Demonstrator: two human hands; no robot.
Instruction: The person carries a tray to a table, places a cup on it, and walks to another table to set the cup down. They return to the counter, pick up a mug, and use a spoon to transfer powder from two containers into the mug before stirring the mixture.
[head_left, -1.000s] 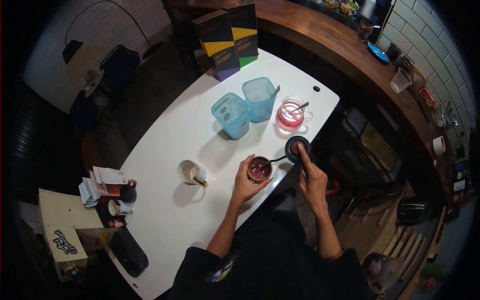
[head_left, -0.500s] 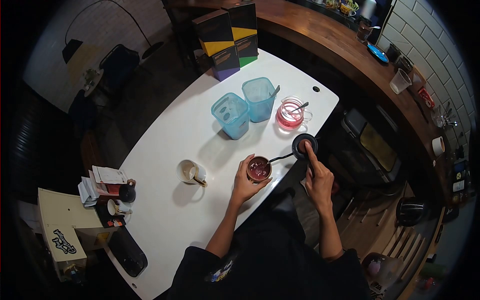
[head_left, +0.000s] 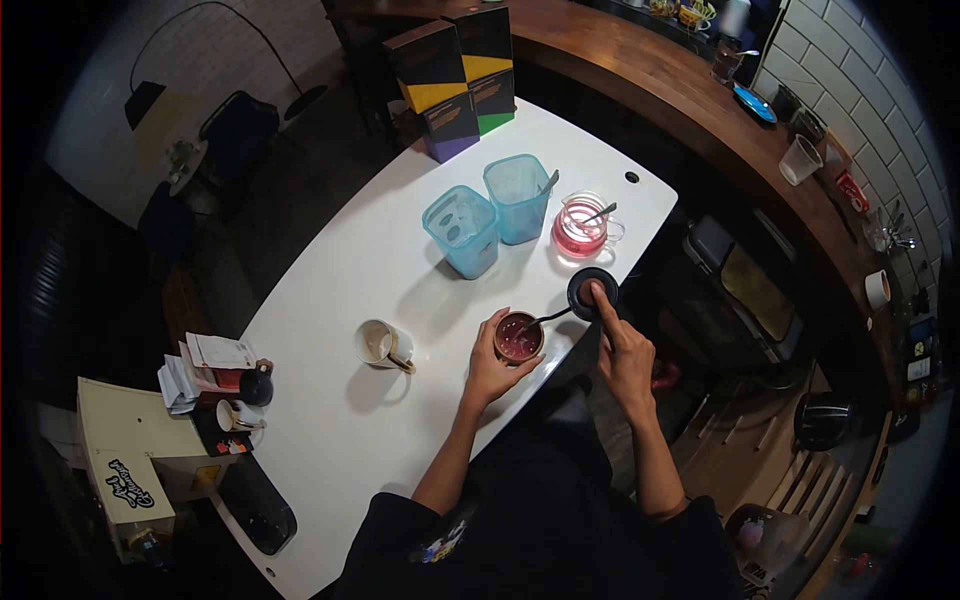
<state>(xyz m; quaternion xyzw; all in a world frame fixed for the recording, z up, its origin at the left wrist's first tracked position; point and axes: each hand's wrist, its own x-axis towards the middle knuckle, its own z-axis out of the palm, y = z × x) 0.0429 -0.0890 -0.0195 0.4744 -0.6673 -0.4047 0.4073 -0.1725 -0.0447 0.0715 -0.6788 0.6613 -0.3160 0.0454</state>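
My left hand (head_left: 490, 368) is wrapped round a small brown cup (head_left: 519, 338) of dark red liquid near the table's edge. A black spoon-like tool (head_left: 553, 317) dips into the cup; its other end meets a round black piece with a brown centre (head_left: 593, 293). My right hand (head_left: 626, 360) has its index finger on that piece, the other fingers curled below. Behind the cup stands a glass jug (head_left: 580, 230) of pink liquid with a spoon in it. Left of the cup is a white mug (head_left: 383, 344) with a gold handle.
Two blue plastic containers (head_left: 466, 235) (head_left: 518, 200) stand behind on the white table (head_left: 340, 470). Farther back are stacked dark boxes (head_left: 428, 68). Papers (head_left: 218, 350), another cup (head_left: 230, 415) and a cream-coloured box (head_left: 135, 425) are at the left. A wooden counter (head_left: 640, 50) curves behind.
My right hand and the round black piece have moved left, closer to the cup. The tool's tip has shifted inside the cup. My left hand has hardly moved.
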